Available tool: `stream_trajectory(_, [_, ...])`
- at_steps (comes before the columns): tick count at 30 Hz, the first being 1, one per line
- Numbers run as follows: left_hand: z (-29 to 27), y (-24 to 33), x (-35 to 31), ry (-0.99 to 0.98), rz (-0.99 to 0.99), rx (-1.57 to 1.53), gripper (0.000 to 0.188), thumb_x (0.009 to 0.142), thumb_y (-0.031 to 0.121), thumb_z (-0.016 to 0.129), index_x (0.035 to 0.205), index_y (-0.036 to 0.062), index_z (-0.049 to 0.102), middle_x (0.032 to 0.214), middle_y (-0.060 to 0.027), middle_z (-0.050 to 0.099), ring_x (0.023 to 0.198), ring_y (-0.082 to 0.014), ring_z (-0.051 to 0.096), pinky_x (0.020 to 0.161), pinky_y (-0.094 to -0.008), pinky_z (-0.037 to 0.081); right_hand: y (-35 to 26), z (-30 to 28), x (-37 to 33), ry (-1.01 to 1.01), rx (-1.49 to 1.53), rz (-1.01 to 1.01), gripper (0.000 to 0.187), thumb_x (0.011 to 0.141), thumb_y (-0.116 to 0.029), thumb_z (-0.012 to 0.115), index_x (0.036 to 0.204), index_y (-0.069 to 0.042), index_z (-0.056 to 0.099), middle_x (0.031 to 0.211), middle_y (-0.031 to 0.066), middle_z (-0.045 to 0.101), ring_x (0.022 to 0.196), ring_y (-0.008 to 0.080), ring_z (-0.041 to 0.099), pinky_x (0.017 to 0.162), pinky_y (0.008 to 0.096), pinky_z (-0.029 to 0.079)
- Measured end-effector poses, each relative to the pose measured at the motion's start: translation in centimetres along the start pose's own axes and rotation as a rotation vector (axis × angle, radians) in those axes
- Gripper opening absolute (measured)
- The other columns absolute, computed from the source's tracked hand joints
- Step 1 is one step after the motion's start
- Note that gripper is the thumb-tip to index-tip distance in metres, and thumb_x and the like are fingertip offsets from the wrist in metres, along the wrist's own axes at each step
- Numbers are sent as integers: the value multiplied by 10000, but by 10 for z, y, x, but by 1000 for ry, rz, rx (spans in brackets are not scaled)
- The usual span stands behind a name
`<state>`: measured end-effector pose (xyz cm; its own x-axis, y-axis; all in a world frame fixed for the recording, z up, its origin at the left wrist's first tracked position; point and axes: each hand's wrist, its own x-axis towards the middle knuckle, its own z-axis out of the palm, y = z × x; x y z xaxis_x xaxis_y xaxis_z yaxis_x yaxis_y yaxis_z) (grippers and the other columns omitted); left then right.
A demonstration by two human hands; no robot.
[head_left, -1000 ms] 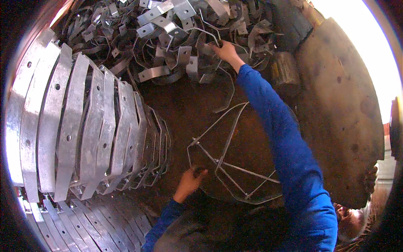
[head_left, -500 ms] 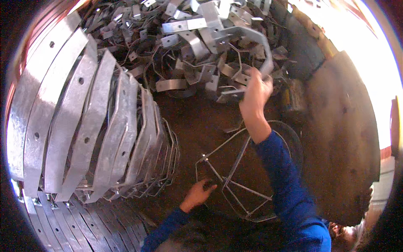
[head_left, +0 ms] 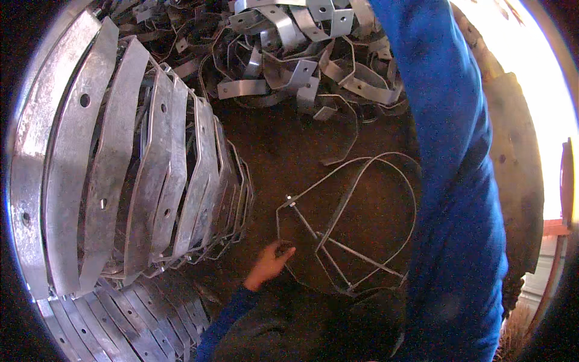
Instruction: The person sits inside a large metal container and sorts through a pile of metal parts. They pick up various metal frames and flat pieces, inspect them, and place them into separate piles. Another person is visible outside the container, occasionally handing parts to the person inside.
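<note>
My left hand [head_left: 268, 266] is low in the middle, its fingers loosely curled and the thumb apart from them. It overlaps the left edge of a bent metal strap frame [head_left: 335, 246], and I see nothing held in it. The frame, with bolted corners and a rounded loop, lies on the brown surface. My right arm [head_left: 455, 181], in a blue sleeve, reaches up along the right side; its hand is beyond the top edge. Near that arm's upper part is a heap of loose bent metal straps [head_left: 283, 72] with holes in them.
On the left stands a tall row of nested, bolted metal bands [head_left: 114, 163], bulging toward the middle. Below it is a second row of flat metal bands [head_left: 123, 320]. A brown upright panel [head_left: 518, 175] is at the right, beside a bright opening.
My right hand, earlier at the heap with a bent metal strap, has reached up out of view. My left hand has drawn slightly left. The whole view has shifted.
</note>
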<state>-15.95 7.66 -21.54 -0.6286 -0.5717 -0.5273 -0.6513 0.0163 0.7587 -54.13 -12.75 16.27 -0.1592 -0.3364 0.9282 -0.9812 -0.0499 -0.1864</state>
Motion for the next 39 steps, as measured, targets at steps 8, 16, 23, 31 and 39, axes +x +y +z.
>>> stream_trajectory(8, [2, -9, 2, 24, -33, 84, 531, 875, 441, 647, 1206, 28, 601, 1090, -192, 663, 985, -315, 647, 852, -408, 499, 87, -12, -303, -68, -62, 470, 527, 792, -277, 705, 1151, 45, 493, 1141, 264, 548, 1091, 444, 512, 927, 493, 421])
stream_trajectory(16, [11, -21, -4, -3, 5, 55, 525, 885, 450, 620, 1203, 32, 605, 1164, -192, 638, 1088, -341, 609, 913, -411, 477, 138, 14, -484, -796, -160, 897, 693, 798, -211, 707, 1348, 53, 378, 1103, 306, 576, 967, 471, 583, 794, 496, 499])
stream_trajectory(23, [16, -4, -4, -72, 12, 137, 514, 895, 461, 604, 1194, 43, 608, 1167, -181, 639, 1094, -345, 604, 931, -414, 467, 61, -46, -399, -613, -340, 532, 528, 751, -119, 703, 1255, -46, 561, 1168, 240, 583, 1023, 412, 604, 843, 448, 519])
stream_trajectory(31, [32, 3, 16, -169, 79, 90, 536, 886, 483, 611, 1207, 54, 605, 1178, -198, 629, 1108, -359, 595, 945, -424, 461, 22, -178, -340, 178, -102, 494, 433, 761, 101, 579, 1168, -24, 664, 1241, 141, 619, 1149, 240, 573, 994, 352, 426])
stream_trajectory(39, [38, -19, 18, -225, 35, 58, 557, 884, 500, 607, 1208, 47, 608, 1189, -190, 628, 1135, -350, 580, 968, -422, 444, -10, -81, -112, 420, 426, 281, 431, 814, -172, 569, 1192, 36, 576, 1103, 215, 632, 1030, 332, 611, 892, 415, 503])
